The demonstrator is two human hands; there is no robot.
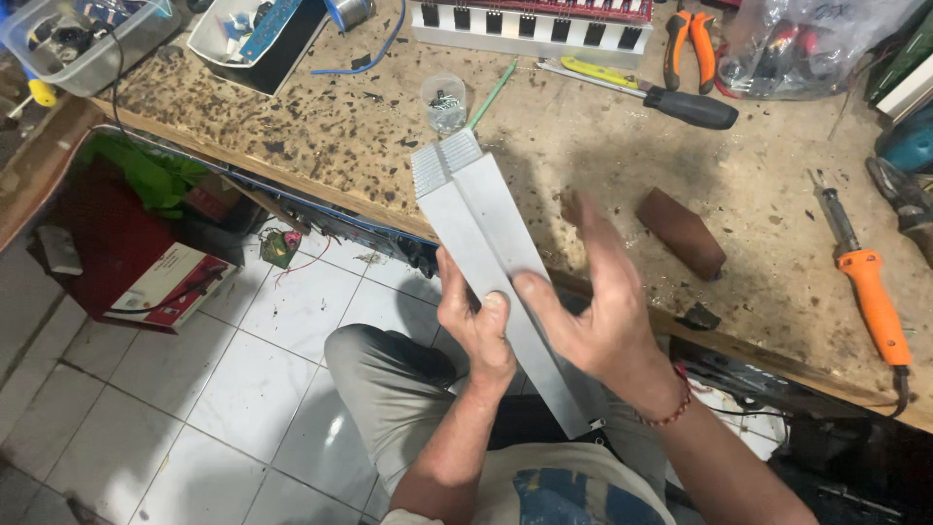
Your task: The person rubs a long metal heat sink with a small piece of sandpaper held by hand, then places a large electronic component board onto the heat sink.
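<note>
while left hand (pixel 476 326) grips heatsink (pixel 486 243), overhanging bench edge (pixel 321 190) – right hand (pixel 593 311) open

Left hand (pixel 478 331) is gripping, fingers curled, thumb up. Right hand (pixel 593 306) is hovering open beside it, fingers spread, slightly blurred.

One heatsink (pixel 486 253), two hands (pixel 486 331), perhaps two bins (pixel 58 58).
</note>
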